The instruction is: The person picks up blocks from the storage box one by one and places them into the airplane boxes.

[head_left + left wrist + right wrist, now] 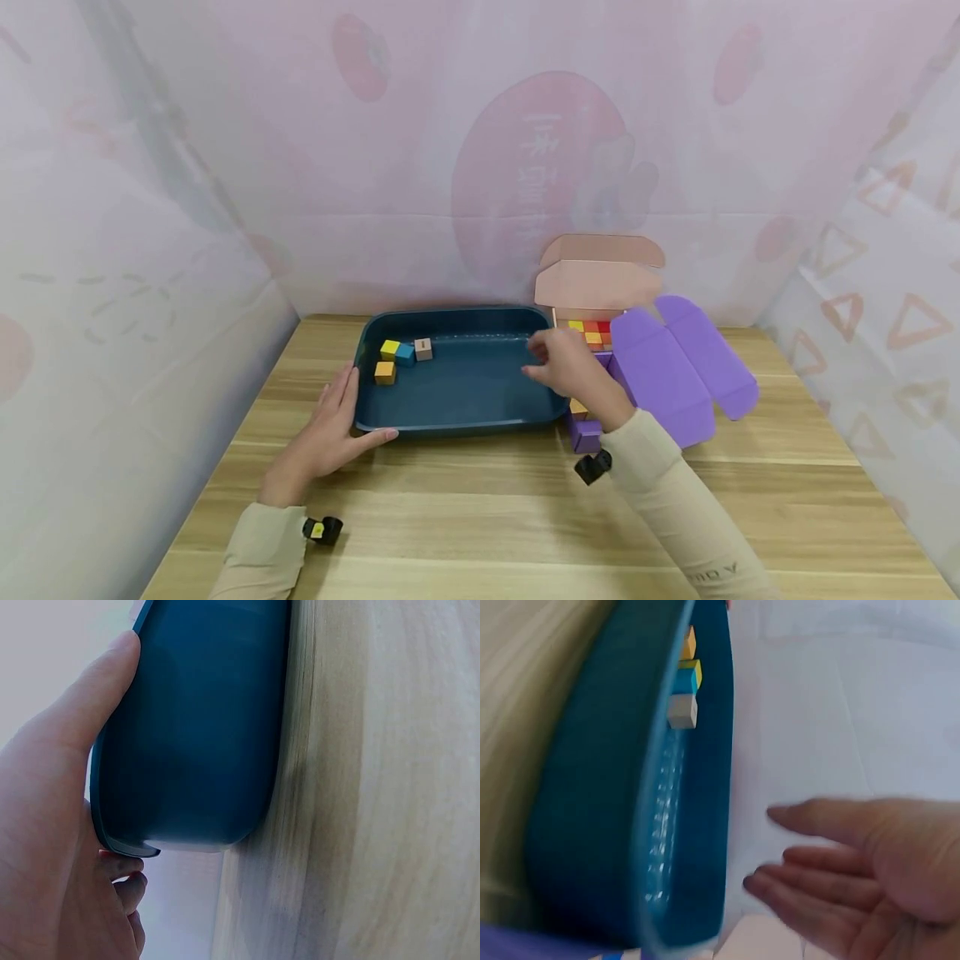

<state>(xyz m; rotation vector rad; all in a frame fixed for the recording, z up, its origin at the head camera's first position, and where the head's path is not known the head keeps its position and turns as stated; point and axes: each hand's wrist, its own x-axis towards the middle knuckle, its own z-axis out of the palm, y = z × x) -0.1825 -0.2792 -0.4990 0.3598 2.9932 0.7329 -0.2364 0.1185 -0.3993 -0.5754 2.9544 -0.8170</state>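
Note:
A dark teal tray (pixel 465 387) lies on the wooden table (pixel 480 517). In its far left corner are a yellow block (pixel 389 349), a blue block (pixel 405 355), a pale block (pixel 423 349) and an orange block (pixel 385 372). My left hand (pixel 333 425) rests against the tray's near left corner, fingers straight along the side and thumb (pixel 97 697) along the front wall (pixel 202 727). My right hand (pixel 561 365) hovers over the tray's right rim with its fingers (pixel 810 866) spread and nothing in it. The blocks (pixel 684 690) show far down the tray (pixel 592 810) in the right wrist view.
Right of the tray stands an opened purple box (pixel 675 375) with flaps spread, holding several red, orange and yellow blocks (pixel 592 333). A pink box lid (pixel 600 279) rises behind it. Patterned curtain walls close in the table on three sides.

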